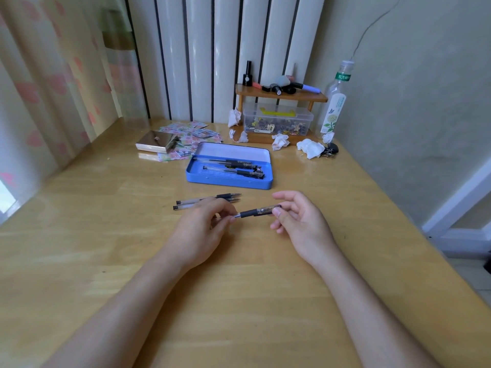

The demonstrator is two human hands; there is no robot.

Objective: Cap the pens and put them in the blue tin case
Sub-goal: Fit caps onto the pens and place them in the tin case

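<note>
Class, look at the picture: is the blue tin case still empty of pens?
No, two capped pens already lie inside the open blue tin case.

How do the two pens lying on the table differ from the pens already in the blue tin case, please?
The two pens on the table are uncapped, tips bare and pointing right; the pens in the blue tin case appear capped at their right ends. The table pair lies loose on the wood behind the left hand; the others rest inside the open case. Both sets have clear barrels with dark grips.
</note>
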